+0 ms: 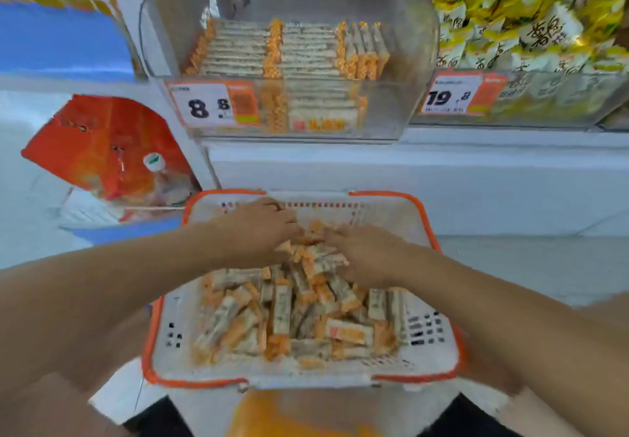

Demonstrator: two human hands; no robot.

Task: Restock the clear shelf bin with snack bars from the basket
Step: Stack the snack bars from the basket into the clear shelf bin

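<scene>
A white basket with an orange rim sits low in front of me, piled with several loose snack bars in white and orange wrappers. Both hands reach into its far half. My left hand lies palm down on the pile, its fingertips curled among bars. My right hand also lies palm down, fingers curled around a cluster of bars between the two hands. Above, the clear shelf bin holds neat rows of the same bars, with its right end bare.
A price tag reading 8.8 is on the bin's front. A neighbouring bin of yellow and white packets stands to the right. An orange bag leans at the left. A white shelf ledge runs between bin and basket.
</scene>
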